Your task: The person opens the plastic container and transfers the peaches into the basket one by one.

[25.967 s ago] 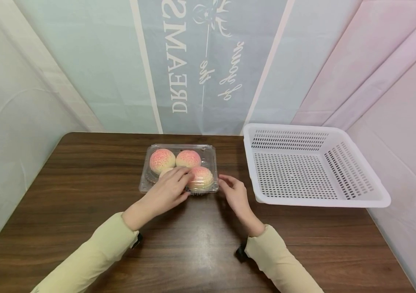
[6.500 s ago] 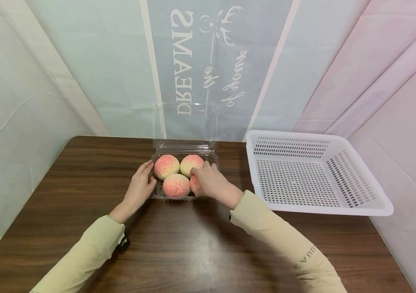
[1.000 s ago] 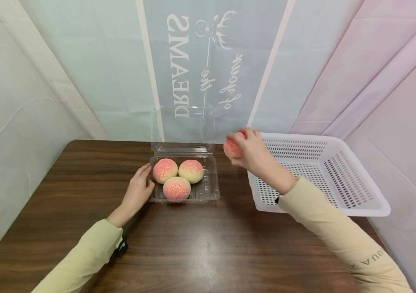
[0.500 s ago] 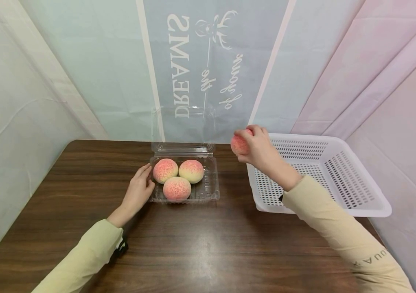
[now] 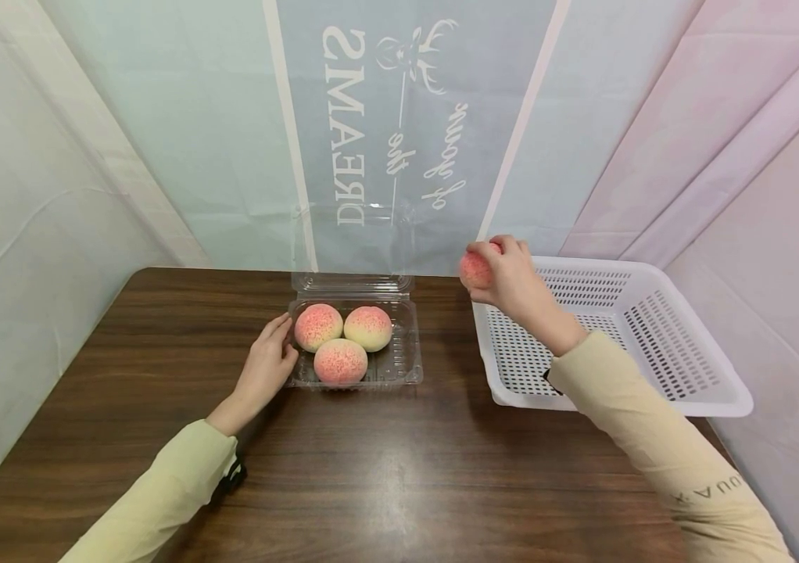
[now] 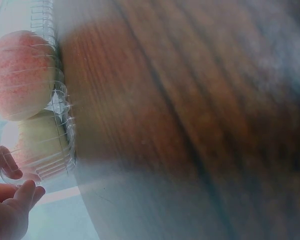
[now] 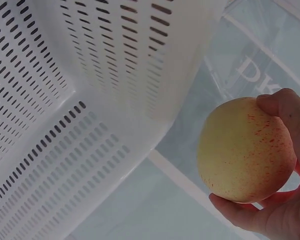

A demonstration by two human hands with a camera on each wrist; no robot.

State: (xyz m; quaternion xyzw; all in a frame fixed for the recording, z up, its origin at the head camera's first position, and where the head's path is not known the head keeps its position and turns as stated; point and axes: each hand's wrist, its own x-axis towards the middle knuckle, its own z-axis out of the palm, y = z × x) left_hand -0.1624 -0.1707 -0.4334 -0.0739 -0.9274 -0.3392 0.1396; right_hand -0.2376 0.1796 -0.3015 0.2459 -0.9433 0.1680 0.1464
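Observation:
My right hand (image 5: 515, 288) grips a pink-and-yellow peach (image 5: 477, 270) between thumb and fingers, up at the left rim of the white plastic basket (image 5: 705, 344). In the right wrist view the peach (image 7: 245, 150) hangs beside the basket's outer wall (image 7: 185, 65). A clear plastic clamshell box (image 5: 403, 344) stands with its lid raised at the back. Three more peaches lie in it: one back left (image 5: 318, 328), one back right (image 5: 367, 328), one in front (image 5: 340, 362). My left hand (image 5: 262, 371) touches the box's left side with extended fingers, also visible in the left wrist view.
The dark wooden table (image 5: 371, 477) carries the box at centre back and the basket at right. The slotted basket floor (image 5: 533, 360) shows no fruit where visible. A printed cloth (image 5: 399, 117) hangs behind the table.
The box's lid was closed at first and now stands up. My right hand has taken the front-right peach out and is carrying it rightward to the basket's rim. Lately the left hand stays put.

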